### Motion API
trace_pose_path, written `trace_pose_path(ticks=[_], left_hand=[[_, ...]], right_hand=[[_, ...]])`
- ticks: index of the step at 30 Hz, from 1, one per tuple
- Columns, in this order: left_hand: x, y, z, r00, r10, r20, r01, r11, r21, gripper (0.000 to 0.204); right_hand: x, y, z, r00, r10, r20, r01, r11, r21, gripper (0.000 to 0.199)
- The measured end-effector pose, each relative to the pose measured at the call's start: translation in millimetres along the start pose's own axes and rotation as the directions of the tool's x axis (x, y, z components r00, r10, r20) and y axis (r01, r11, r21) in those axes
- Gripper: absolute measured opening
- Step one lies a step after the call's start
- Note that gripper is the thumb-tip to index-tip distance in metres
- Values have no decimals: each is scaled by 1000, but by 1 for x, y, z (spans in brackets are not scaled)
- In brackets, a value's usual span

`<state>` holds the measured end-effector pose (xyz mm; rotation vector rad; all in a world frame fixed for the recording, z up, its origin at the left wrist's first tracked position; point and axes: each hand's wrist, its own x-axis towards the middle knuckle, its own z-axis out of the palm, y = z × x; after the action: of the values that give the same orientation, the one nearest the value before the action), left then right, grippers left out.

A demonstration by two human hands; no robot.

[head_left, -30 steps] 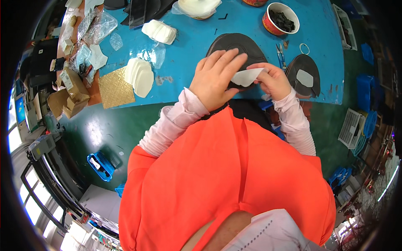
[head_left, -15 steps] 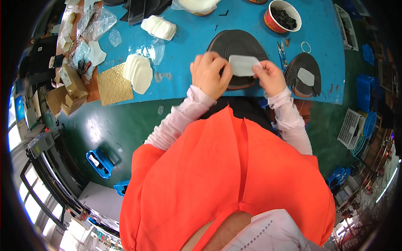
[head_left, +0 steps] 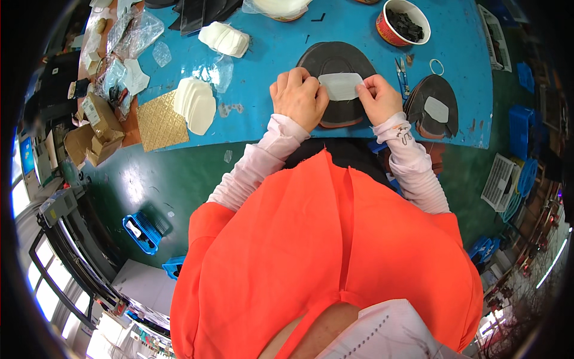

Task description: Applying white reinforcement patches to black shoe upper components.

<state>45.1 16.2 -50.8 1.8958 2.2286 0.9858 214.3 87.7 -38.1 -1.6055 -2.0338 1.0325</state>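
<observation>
Above a stack of dark rounded pieces (head_left: 335, 57) at the table's near edge, a translucent white patch (head_left: 341, 87) is stretched out flat between both hands. My left hand (head_left: 299, 99) is closed with curled fingers at the patch's left edge, its fingertips partly hidden. At the opposite edge my right hand (head_left: 381, 100) pinches the patch between thumb and fingers. Just right of that hand lie blue-handled snips (head_left: 402, 79). Beyond them is another dark piece (head_left: 427, 96) bearing a light patch (head_left: 436, 110). Fanned white patches (head_left: 195, 106) rest to the left of my hands.
A gold quilted sheet (head_left: 162, 123) lies at the blue table's left edge, near an opened cardboard box (head_left: 101, 125). Behind are a bundle of white pieces (head_left: 224, 39) and clear plastic bags (head_left: 143, 33). A paper bowl (head_left: 386, 30) holds black scraps at the back right.
The patch has shifted slightly left and now lies lower over the dark pieces. My right hand has turned, bringing its wrist forward; the left hand has barely moved.
</observation>
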Motion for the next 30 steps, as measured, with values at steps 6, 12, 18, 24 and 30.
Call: trace_pose_path(ticks=[6, 12, 18, 24, 30], left_hand=[[-3, -6, -4, 996, -79, 44, 81, 996, -47, 23], [-2, 2, -28, 852, 430, 299, -422, 902, -96, 62], [1, -23, -15, 753, 415, 511, -462, 886, -38, 81], [3, -21, -27, 704, 431, 565, -488, 871, -56, 84], [1, -31, -26, 588, 562, 581, -595, 788, -159, 83]], right_hand=[[-8, -8, -6, 1000, 20, -21, -24, 981, -192, 18], [-32, -18, -9, 840, -535, 85, 502, 709, -496, 55], [-29, 10, -1, 881, -406, 242, 457, 599, -658, 63], [-30, 5, -12, 907, -361, 216, 415, 684, -600, 63], [-46, 5, -8, 872, -356, 335, 488, 592, -641, 63]])
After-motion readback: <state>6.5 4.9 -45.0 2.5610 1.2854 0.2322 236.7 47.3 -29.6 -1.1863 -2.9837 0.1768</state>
